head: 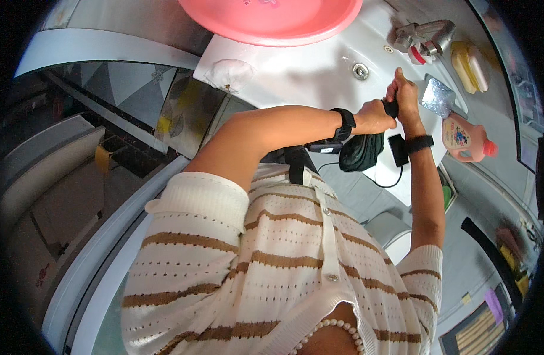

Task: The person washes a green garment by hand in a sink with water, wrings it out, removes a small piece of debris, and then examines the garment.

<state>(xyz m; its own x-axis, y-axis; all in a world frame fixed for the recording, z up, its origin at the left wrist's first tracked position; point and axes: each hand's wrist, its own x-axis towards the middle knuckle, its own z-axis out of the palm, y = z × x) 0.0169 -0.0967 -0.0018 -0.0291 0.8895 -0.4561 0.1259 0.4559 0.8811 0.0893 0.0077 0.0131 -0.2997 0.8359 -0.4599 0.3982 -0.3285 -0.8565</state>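
Observation:
Over the near side of a white washbasin [307, 88], both my hands are closed on a dark cloth [363, 151]. My left hand [374, 117] grips it as a fist, and the loose folds hang down below. My right hand [405, 93] holds the bunched upper part, its thumb pointing up. A short dark stretch of the cloth shows between the two fists. Each wrist wears a black strap, and a small black device [398, 151] with a cable sits at the right one. The metal drain [361, 71] lies just beyond my hands.
A pink plastic basin [272, 40] rests on the far left of the washbasin. At the right stand a metal faucet [425, 37], a yellow soap box [469, 66], a silvery box [437, 96] and a pink detergent bottle [465, 137]. A glass sliding door frame [121, 239] runs along the left.

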